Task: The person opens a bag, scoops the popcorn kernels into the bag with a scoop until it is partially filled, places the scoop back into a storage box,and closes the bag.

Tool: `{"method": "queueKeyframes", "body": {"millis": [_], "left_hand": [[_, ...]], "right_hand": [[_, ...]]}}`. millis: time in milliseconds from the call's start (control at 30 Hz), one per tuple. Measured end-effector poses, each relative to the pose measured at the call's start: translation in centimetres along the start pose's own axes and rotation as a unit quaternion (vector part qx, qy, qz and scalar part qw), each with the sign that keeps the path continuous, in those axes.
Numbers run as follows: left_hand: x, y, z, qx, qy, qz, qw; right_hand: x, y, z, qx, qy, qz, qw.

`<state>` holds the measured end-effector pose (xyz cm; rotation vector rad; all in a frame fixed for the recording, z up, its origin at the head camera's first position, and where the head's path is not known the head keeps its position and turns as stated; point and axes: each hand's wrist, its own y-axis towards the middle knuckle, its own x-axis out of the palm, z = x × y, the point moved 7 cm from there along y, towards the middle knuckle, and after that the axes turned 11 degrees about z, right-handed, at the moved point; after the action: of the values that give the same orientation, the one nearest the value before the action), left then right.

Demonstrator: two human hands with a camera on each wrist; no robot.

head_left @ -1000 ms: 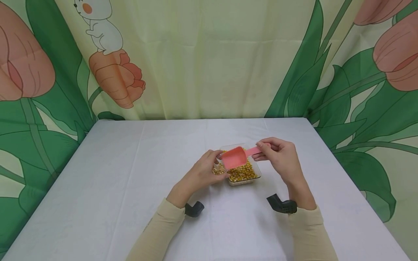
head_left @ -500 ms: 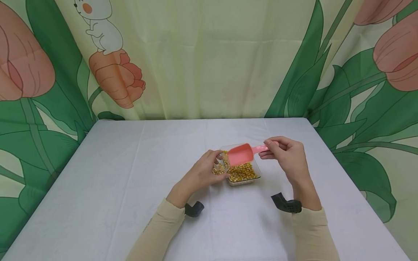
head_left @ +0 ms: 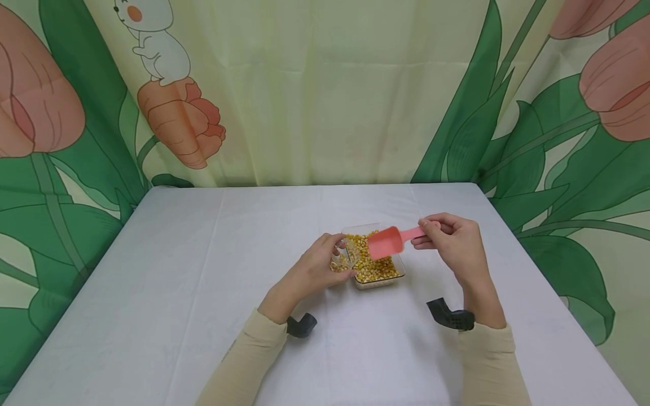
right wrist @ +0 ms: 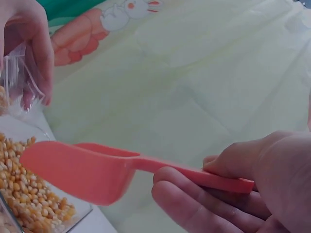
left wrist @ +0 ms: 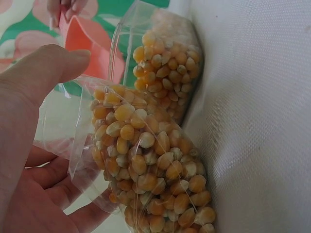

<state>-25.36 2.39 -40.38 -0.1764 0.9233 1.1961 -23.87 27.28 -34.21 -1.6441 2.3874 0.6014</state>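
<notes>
My left hand (head_left: 321, 262) holds a clear plastic bag (left wrist: 150, 165) of corn kernels by its open mouth, thumb on one side and curled fingers on the other. The bag stands against the left side of a clear rectangular container (head_left: 382, 285), which holds more yellow corn kernels (head_left: 373, 273). Above that container, a pink scoop (head_left: 387, 243) is pinched by its handle between thumb and fingers of my right hand (head_left: 453, 239). No kernels show in the scoop's bowl, whose tip points left toward the bag. Part of the bag is hidden behind my left hand in the head view.
A white cloth covers the table (head_left: 244, 242). Behind it hangs a curtain (head_left: 325, 101) printed with tulips, leaves and a rabbit on a carrot. Each wrist wears a black camera mount, such as the right mount (head_left: 451, 316).
My right hand has moved the scoop rightward, from beside the bag's mouth to over the container. More of the kernels in the container now show. The left hand and bag have stayed put.
</notes>
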Motion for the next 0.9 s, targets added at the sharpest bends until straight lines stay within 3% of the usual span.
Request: {"method": "queueKeyframes", "body": {"millis": [633,900], "left_hand": [[-0.1,-0.1,0.1,0.017,-0.003,0.007,0.9998],[0.1,0.0,-0.1,-0.005,-0.006,-0.001,1.0000]], "right_hand": [[0.3,-0.5,-1.0,-0.041,-0.131,0.012,0.9904],[1.0,-1.0,-1.6,-0.052,-0.145,-0.005,0.9881]]}}
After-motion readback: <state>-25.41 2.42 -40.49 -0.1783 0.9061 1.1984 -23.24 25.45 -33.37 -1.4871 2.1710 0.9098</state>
